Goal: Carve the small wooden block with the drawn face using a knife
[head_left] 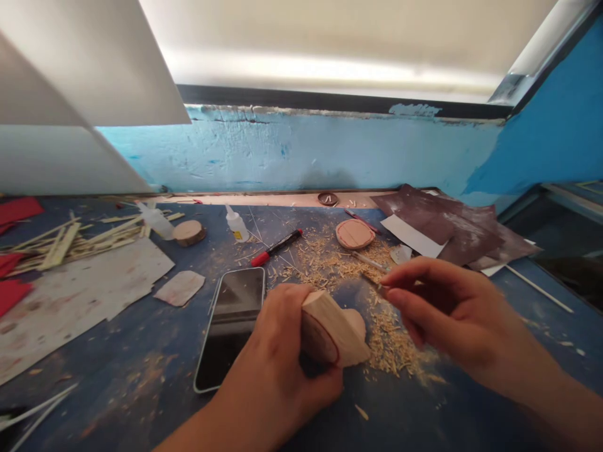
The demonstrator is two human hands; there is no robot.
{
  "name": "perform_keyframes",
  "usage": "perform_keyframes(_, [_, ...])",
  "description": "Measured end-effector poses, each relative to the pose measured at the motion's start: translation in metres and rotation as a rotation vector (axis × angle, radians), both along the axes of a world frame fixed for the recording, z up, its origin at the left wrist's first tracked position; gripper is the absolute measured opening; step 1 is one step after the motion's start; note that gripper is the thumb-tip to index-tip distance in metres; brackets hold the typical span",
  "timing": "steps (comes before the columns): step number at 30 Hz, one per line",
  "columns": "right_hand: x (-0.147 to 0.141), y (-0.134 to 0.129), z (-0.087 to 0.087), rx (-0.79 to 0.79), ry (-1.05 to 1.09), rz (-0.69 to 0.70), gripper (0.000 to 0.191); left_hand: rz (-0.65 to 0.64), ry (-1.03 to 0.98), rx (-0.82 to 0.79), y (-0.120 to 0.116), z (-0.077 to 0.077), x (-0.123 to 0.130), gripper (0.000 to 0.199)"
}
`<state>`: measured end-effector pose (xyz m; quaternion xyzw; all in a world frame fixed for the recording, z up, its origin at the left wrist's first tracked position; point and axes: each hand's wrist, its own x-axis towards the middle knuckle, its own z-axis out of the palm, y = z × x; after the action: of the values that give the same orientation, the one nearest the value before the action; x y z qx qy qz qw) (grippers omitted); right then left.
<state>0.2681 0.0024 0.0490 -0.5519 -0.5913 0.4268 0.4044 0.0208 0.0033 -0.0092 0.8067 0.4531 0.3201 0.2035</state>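
My left hand (282, 358) is wrapped around a pale, partly carved wood block (339, 336) with a dark, red-lined oval on one side. It is tilted just above the blue tabletop. To its right, my right hand (447, 307) pinches a small thin tool (373, 281), its narrow end pointing left and away from me; most of it is hidden by the fingers, so its kind is unclear. The tool is apart from the wood. Pale wood shavings (396, 339) lie beneath and between my hands. Beyond them rests a round wood slice (355, 233) with a red outline.
A phone (230, 326) lies beside my left hand, with a red-and-black marker (277, 247) beyond it. Farther back stand a small white bottle (237, 225) and a bark-edged wood disc (188, 233). Thin sticks (61, 248) are piled left; brown sandpaper sheets (452, 229) lie right.
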Motion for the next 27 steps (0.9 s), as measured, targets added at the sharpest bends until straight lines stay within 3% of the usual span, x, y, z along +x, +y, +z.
perform_keyframes(4, [-0.001,0.006,-0.004,-0.024,-0.077,0.168,0.015,0.035,-0.020,0.029,0.006,0.002,-0.008,0.080])
perform_keyframes(6, [0.002,0.008,-0.006,-0.043,-0.018,0.195,0.014,0.016,-0.011,0.070,0.010,0.003,-0.013,0.081])
perform_keyframes(13, [0.019,0.024,-0.015,0.024,0.281,0.068,0.029,-0.093,0.109,0.122,0.015,0.003,-0.017,0.072])
perform_keyframes(17, [0.026,0.029,-0.003,0.116,0.284,-0.090,0.046,-0.084,0.122,0.102,0.007,0.001,-0.008,0.084])
perform_keyframes(20, [0.025,0.029,0.011,0.228,0.258,-0.181,0.043,-0.040,0.088,0.118,0.002,0.003,0.001,0.060])
perform_keyframes(24, [0.007,0.028,0.028,0.351,0.244,-0.072,0.017,-0.099,0.084,0.150,0.008,0.015,0.003,0.038])
perform_keyframes(27, [-0.018,0.022,0.043,0.442,0.200,0.092,0.029,-0.235,0.144,0.127,0.021,0.026,-0.002,0.030])
